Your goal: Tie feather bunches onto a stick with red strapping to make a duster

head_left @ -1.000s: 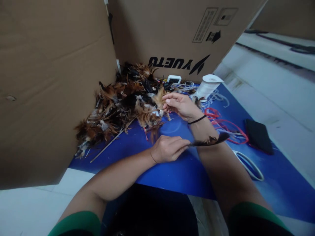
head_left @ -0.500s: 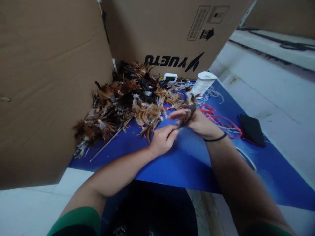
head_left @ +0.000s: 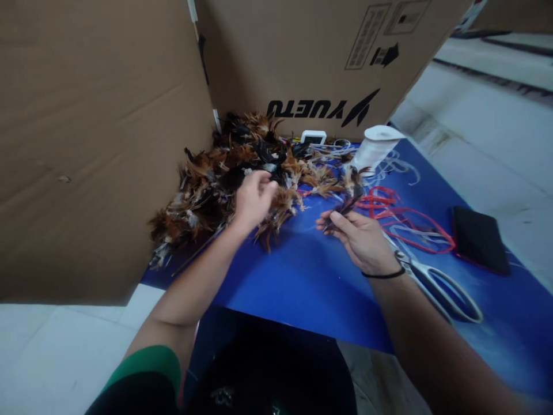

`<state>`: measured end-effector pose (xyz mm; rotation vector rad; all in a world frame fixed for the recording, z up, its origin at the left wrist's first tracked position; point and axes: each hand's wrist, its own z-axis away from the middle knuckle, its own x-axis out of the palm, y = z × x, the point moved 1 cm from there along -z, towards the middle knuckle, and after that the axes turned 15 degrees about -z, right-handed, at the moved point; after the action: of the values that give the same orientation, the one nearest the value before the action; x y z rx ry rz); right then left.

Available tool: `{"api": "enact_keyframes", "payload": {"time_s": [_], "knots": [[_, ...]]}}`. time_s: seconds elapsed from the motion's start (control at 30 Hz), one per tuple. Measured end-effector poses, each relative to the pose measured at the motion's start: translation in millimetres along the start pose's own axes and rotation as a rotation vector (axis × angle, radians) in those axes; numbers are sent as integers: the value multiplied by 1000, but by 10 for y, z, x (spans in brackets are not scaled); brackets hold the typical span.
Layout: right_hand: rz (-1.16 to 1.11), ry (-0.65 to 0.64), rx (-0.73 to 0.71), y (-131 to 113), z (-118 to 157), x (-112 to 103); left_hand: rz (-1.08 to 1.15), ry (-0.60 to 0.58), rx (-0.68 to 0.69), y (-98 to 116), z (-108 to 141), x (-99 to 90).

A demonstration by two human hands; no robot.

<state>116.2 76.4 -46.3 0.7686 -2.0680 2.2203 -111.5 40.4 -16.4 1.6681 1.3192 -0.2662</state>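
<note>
A heap of brown and black feathers [head_left: 216, 178] lies on a blue mat [head_left: 311, 276] against the cardboard walls. My left hand [head_left: 254, 199] reaches into the heap, fingers curled around a feather tuft there. My right hand [head_left: 360, 239] hovers over the mat to the right, pinching a small bunch of dark feathers [head_left: 345, 206] that points up and away. A black band circles the right wrist.
Scissors [head_left: 436, 282] lie on the mat by my right forearm. Red and white cords [head_left: 397, 222], a white spool [head_left: 375, 148], a small white device [head_left: 313, 137] and a black pouch [head_left: 477, 239] sit further right. A cardboard box [head_left: 108, 127] walls the left and back.
My left hand let go of the dark feathers and moved up-left into the heap. My right hand took those feathers and now holds them alone. The camera shifted, revealing the scissors.
</note>
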Motion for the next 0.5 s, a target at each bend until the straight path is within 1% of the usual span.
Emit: {"api": "enact_keyframes", "payload": {"time_s": [0.07,0.1,0.13,0.17,0.2,0.23,0.27,0.33,0.4,0.43,0.47,0.5], "knots": [[17,-11,12,21,-1,-1,-288,69,-68,-278,-253,-106],[29,-27,20,35,2,7,-400,54,-114,-410,-335,-127],[44,-48,30,50,7,18,-473,-10,-158,-528,-383,-124],[63,-68,43,65,12,29,-505,-98,-193,-624,-397,-101],[83,-84,56,78,17,39,-511,-186,-186,-691,-384,-65],[104,-94,67,88,21,44,-509,-240,-141,-728,-352,-26],[120,-99,76,97,22,44,-502,-263,-87,-741,-310,10],[139,-92,87,111,16,33,-462,-282,23,-722,-234,48],[143,-79,92,125,3,12,-423,-288,123,-688,-211,20],[144,-73,98,133,-5,2,-427,-280,145,-682,-225,-19],[146,-69,104,141,-13,-6,-462,-262,135,-691,-252,-71],[147,-66,112,149,-20,-12,-529,-238,94,-715,-287,-130]]}}
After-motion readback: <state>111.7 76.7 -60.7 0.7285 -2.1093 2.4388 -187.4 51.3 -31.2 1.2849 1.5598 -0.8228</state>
